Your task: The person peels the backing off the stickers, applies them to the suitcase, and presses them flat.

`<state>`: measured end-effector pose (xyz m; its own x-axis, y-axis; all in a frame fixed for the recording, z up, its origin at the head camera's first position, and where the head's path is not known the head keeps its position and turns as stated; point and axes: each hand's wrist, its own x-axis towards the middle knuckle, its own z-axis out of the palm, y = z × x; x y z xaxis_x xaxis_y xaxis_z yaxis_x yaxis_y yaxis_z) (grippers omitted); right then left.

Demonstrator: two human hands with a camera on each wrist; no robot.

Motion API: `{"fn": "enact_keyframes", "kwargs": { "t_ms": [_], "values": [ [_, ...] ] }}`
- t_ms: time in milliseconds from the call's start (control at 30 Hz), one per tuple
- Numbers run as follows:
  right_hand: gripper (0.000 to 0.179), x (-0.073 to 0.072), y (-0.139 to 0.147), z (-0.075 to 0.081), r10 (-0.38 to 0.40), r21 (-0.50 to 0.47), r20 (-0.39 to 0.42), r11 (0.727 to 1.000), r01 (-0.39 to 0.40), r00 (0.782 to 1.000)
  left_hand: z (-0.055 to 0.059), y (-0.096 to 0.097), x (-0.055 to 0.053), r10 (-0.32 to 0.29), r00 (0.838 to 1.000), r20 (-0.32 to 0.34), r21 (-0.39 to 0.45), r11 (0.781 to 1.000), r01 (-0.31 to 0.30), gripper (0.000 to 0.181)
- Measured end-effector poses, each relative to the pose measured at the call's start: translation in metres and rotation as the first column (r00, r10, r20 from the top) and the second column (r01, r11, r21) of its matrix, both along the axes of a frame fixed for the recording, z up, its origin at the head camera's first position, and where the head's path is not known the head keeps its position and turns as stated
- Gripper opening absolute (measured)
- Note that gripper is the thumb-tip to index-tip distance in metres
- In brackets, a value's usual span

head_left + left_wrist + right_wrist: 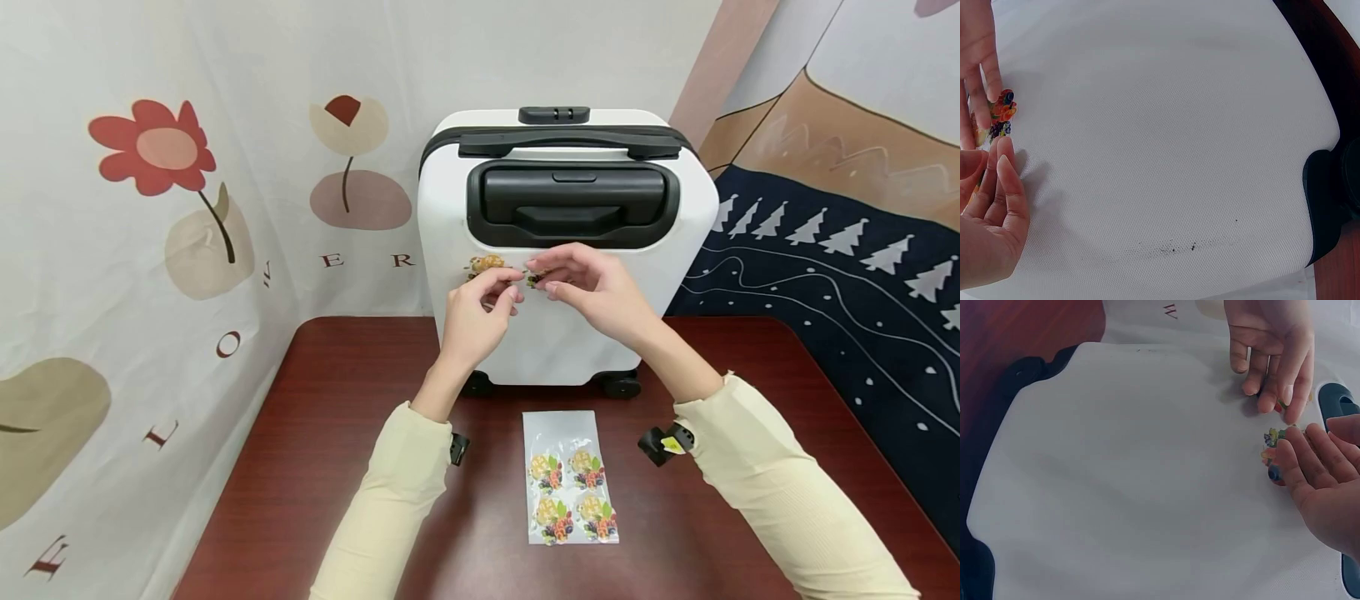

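A white suitcase (570, 333) stands upright on the table, its front covered by both hands in part. My left hand (476, 321) is at the suitcase front with loosely bent fingers, just below a colourful sticker (486, 263). Its fingertips come close to those of my right hand (600, 292). The right hand's fingers lie nearly straight over a second fruit-patterned sticker (1270, 456), as the right wrist view shows. Part of that sticker (1004, 112) shows past the right fingertips in the left wrist view; the rest is hidden.
A sheet (558, 425) with several fruit stickers lies on the dark red table (337, 450) in front of the suitcase. The suitcase has a black handle recess (573, 200) and black wheels (621, 385). Printed cloths (262, 100) hang behind and at the sides.
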<state>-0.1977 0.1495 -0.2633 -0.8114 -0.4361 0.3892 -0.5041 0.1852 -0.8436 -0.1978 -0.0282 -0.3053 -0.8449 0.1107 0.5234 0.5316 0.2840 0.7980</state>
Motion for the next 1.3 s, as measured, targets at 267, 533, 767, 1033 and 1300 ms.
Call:
{"fn": "enact_keyframes", "kwargs": {
  "t_ms": [267,533,767,1033,1300],
  "values": [
    [0.029,-0.002,0.004,-0.014,-0.019,0.036,0.058,0.999,0.017,0.998,0.000,0.000,0.000,0.001,1.000,-0.004,-0.003,1.000,-0.001,0.017],
    [0.032,-0.002,0.007,-0.024,-0.020,0.057,0.090,0.998,0.015,0.996,0.000,0.000,-0.001,0.001,1.000,-0.002,-0.010,1.000,-0.001,0.016],
    [0.030,-0.001,0.006,-0.020,-0.013,0.058,0.086,0.998,0.008,0.996,0.000,0.000,-0.001,0.002,1.000,0.001,-0.012,1.000,-0.002,0.016],
    [0.030,0.000,0.005,-0.002,0.022,-0.022,0.033,1.000,-0.021,0.999,0.000,0.000,0.000,0.004,1.000,0.002,-0.005,1.000,-0.004,0.016],
    [0.028,0.001,0.007,0.002,0.008,-0.027,0.036,1.000,-0.007,0.999,0.001,0.001,0.000,0.010,1.000,-0.002,-0.009,1.000,-0.010,0.015]
  ]
}}
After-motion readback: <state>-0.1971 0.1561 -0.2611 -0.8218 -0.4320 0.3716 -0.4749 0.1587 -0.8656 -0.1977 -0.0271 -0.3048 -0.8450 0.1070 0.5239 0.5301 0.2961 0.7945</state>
